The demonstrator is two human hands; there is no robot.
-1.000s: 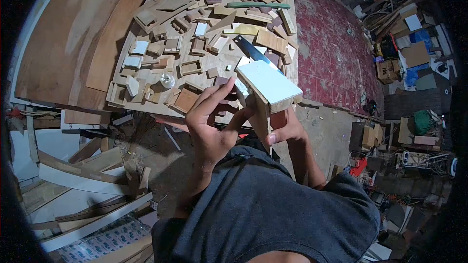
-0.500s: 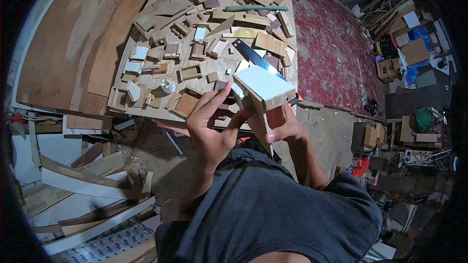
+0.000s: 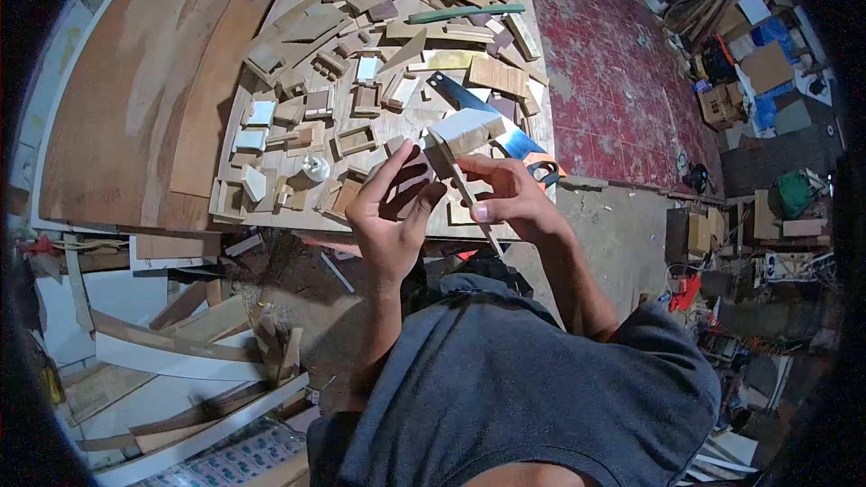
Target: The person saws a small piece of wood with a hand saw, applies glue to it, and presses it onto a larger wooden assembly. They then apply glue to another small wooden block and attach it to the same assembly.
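Observation:
My right hand (image 3: 516, 200) pinches a small wooden piece (image 3: 471, 133) between thumb and fingers. The piece has a white top face, a plain wood edge and a thin strip slanting down toward my body. Beside its left end is my left hand (image 3: 386, 216), its thumb and fingers apart in a wide C, fingertips close to the piece. Just beyond lies a handsaw (image 3: 462, 97) with a shiny blade and an orange and black handle, partly covered by the piece in this view.
Small wooden boxes (image 3: 355, 140), offcuts and a small clear jar (image 3: 315, 169) crowd the worktable. A green strip (image 3: 466, 13) lies across the far scraps. Large boards (image 3: 135, 81) lean at left, and more offcuts (image 3: 171, 352) pile below. Red tiled floor (image 3: 600, 72) runs along the right.
The piece has turned, so its white face shows less and its wood edge more. My right hand has rotated with it, fingers now in view on top. My left hand stays beside it.

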